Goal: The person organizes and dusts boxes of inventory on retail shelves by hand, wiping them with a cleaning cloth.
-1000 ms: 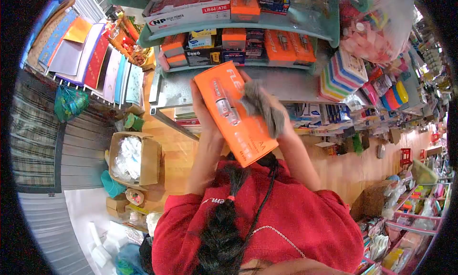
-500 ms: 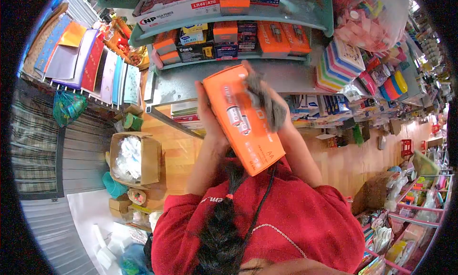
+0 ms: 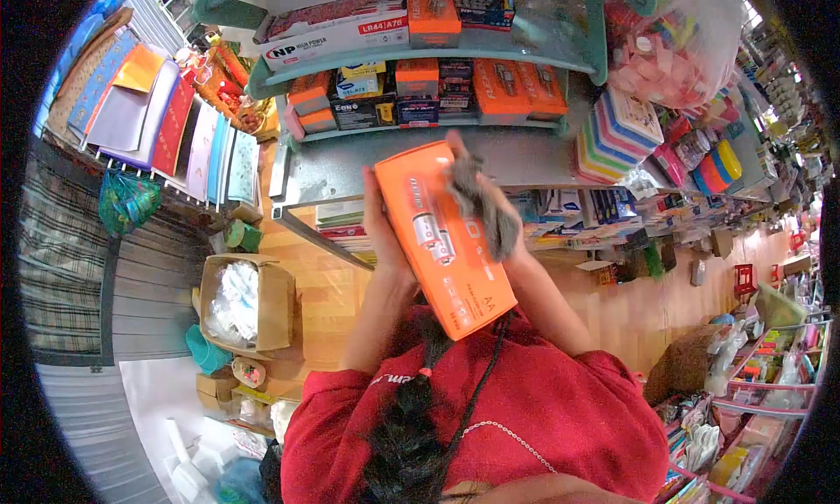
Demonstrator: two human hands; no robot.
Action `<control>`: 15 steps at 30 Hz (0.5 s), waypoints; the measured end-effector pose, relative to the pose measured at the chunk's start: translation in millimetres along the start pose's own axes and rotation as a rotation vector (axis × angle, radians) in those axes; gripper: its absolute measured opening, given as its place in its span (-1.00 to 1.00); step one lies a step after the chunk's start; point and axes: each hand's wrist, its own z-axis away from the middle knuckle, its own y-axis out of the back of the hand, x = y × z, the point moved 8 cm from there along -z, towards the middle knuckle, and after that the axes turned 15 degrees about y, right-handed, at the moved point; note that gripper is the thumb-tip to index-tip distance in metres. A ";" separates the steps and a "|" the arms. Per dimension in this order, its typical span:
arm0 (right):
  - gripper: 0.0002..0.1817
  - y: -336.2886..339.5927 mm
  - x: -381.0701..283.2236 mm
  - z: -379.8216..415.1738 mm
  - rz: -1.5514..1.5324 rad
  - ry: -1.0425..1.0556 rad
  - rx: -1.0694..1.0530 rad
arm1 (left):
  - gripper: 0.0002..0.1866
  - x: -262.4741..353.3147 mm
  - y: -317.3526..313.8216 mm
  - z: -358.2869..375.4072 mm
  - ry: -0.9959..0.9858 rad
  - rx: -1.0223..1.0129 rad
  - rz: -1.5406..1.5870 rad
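An orange box [image 3: 437,241] with pictures of batteries and "AA" printed on it is held tilted in front of my chest. My left hand [image 3: 387,228] grips its left edge. On the box's upper right side, my right hand [image 3: 500,208] supports it and presses a dark grey cloth [image 3: 484,208] against its face. The cloth covers part of the printing and hides some of the right fingers.
Ahead is a green-edged shelf [image 3: 525,47] with battery boxes [image 3: 501,88]. Stacked coloured containers [image 3: 617,132] stand on the grey counter [image 3: 328,167] to the right. An open cardboard box [image 3: 276,307] sits on the floor at left.
The orange box and both hands appear slightly lower in the view, and so do the shelves. The cloth has shifted a little down along the box's face.
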 end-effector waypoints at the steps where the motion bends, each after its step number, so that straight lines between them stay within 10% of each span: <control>1: -0.32 6.2 10.6 10.0 -0.027 -0.057 0.013 | -0.27 3.1 -3.5 -2.4 -0.001 -0.014 0.006; 6: -0.31 8.0 25.2 40.2 0.053 0.000 -0.079 | -0.21 30.4 4.9 -7.9 0.065 0.063 -0.149; 9: -0.35 -7.8 -1.9 18.6 0.139 0.141 -0.101 | -0.24 23.6 21.1 -2.3 -0.061 0.444 -0.155; 12: -0.35 -8.5 -8.5 -11.4 -0.061 0.075 0.024 | -0.26 14.4 17.7 -0.7 0.001 -0.013 -0.055; 15: -0.44 12.4 12.3 -8.4 0.103 -0.025 0.044 | -0.21 16.0 9.0 4.1 -0.106 0.220 -0.120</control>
